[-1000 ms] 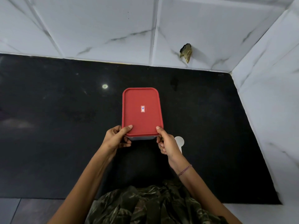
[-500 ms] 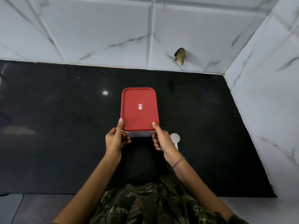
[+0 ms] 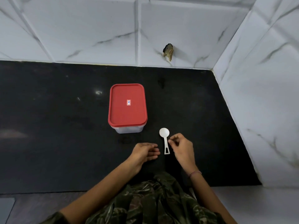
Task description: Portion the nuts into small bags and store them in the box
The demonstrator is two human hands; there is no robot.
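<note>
The box (image 3: 127, 128), clear plastic with a red lid (image 3: 127, 105) shut on it, stands on the black counter (image 3: 56, 126) with no hand on it. A white plastic spoon (image 3: 165, 139) lies flat just right of the box's near corner. My left hand (image 3: 144, 152) rests on the counter left of the spoon, fingers loosely curled and empty. My right hand (image 3: 182, 148) sits right of the spoon, its curled fingertips right beside the handle; contact is unclear. No nuts or small bags are visible.
White marble-look tiled walls (image 3: 97, 29) close the counter at the back and on the right. A dark broken hole (image 3: 168, 51) shows in the back wall. The counter's front edge runs along my camouflage clothing (image 3: 153, 202).
Both hands have let go of the red-lidded box and drawn back toward me. The box now stands alone, and the hands lie either side of the white spoon.
</note>
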